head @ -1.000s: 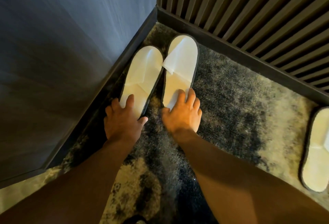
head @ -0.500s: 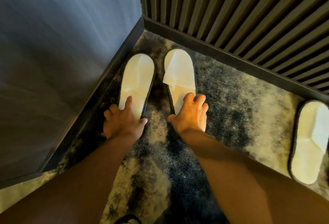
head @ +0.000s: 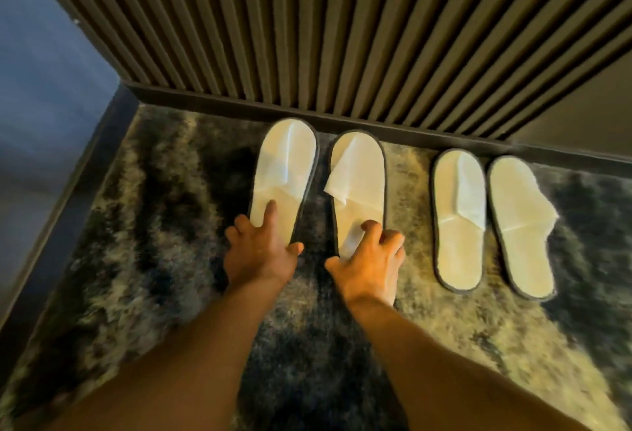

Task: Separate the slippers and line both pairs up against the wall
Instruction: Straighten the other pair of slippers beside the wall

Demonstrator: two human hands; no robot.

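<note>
Two pairs of white slippers with dark edging lie toes-first at the slatted wall [head: 342, 37]. In the left pair, the left slipper [head: 285, 170] has my left hand [head: 261, 252] flat on its heel, fingers spread. Beside it, the right slipper [head: 359, 184] has a folded-up upper, and my right hand [head: 369, 266] presses on its heel with curled fingers. The second pair, one slipper [head: 458, 218] and another [head: 519, 225], lies untouched to the right, side by side.
A mottled dark-and-cream shaggy carpet [head: 171, 259] covers the floor. A dark skirting board [head: 427, 138] runs under the slatted wall. A smooth blue-grey wall [head: 44, 105] meets it in the corner at left.
Both hands have slid the left pair out of the corner and rightward along the slatted wall. The view has swung right, so the second pair now shows in full.
</note>
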